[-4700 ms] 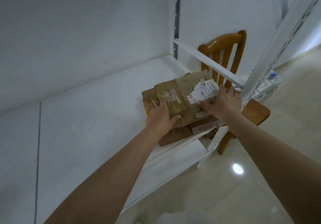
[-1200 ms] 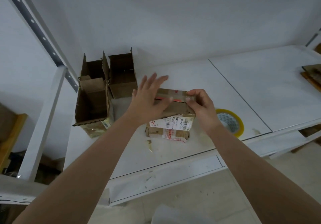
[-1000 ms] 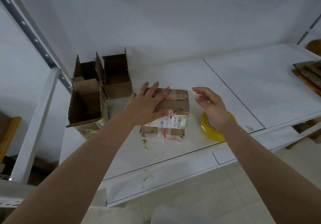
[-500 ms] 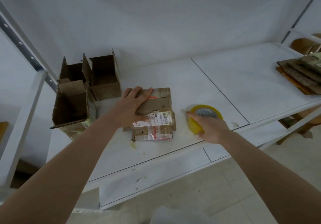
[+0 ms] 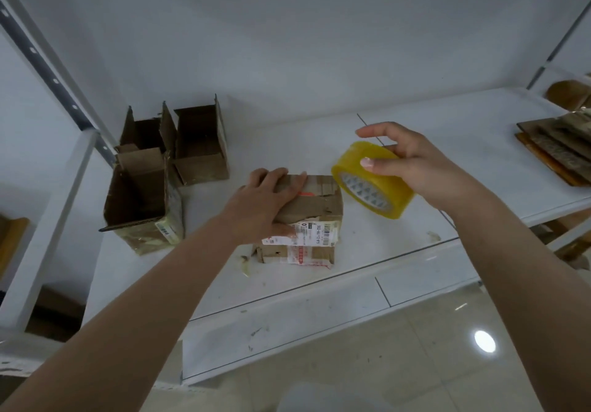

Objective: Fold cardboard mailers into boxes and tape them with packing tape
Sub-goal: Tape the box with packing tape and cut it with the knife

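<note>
Yellow tape roll [image 5: 372, 179] pinched in right hand [image 5: 412, 163], at box's [image 5: 307, 210] three o'clock; left hand [image 5: 262, 203] flat, pressing flaps. Advice: find tape end, maintain pressure.

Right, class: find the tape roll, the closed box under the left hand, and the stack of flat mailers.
tape roll [image 5: 372, 184]: head view, on its yellow outer band.
closed box [image 5: 319, 207]: head view, on its brown top flap.
stack of flat mailers [image 5: 556, 152]: head view, on the top sheet.
</note>
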The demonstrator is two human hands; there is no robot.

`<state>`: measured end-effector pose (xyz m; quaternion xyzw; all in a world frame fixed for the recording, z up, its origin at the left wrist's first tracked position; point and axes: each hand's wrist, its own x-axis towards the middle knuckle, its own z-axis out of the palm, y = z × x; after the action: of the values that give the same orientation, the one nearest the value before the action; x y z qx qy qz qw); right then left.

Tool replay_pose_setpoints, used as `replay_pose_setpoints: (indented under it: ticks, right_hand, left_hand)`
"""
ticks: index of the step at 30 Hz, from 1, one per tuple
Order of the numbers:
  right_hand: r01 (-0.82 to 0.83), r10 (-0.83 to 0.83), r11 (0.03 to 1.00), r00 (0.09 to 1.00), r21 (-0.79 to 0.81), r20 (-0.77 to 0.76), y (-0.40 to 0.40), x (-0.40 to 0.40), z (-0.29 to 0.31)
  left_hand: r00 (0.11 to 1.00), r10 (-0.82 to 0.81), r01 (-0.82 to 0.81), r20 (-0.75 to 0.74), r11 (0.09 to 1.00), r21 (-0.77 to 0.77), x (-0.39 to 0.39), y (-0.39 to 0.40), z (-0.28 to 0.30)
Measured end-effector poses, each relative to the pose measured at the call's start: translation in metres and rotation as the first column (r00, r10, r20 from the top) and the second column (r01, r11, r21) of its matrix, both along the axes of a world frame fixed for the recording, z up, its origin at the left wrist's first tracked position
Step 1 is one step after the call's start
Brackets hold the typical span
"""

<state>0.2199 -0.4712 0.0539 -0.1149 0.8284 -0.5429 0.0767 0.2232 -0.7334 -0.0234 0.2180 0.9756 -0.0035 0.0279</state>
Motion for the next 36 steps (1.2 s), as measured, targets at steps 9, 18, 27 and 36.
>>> replay_pose_setpoints:
  ticks: [9,18,27,36]
  right_hand:
    - [-0.120,0.120,0.993,0.993,-0.021,-0.018,-0.041,0.002,0.019]
    - [-0.079,0.076,0.995,0.995,0.060,0.062,-0.049,-0.007,0.019]
    - [-0.076,0.065,0.984,0.995,0.163,0.070,-0.064,-0.011,0.027]
    - [-0.056,0.048,0.997,0.988,0.056,0.144,-0.058,-0.007,0.021]
  left_hand:
    - [0.999,0.022,-0.021,0.049,1.000,-0.017,-0.002,0.004,-0.001]
    - [0.997,0.032,-0.047,0.066,0.967,0.252,0.004,0.000,-0.002]
    - [0.998,-0.011,-0.002,0.067,0.982,0.188,0.008,-0.003,0.015]
    - [0.994,0.035,-0.053,0.106,0.983,0.178,0.025,-0.008,0.001]
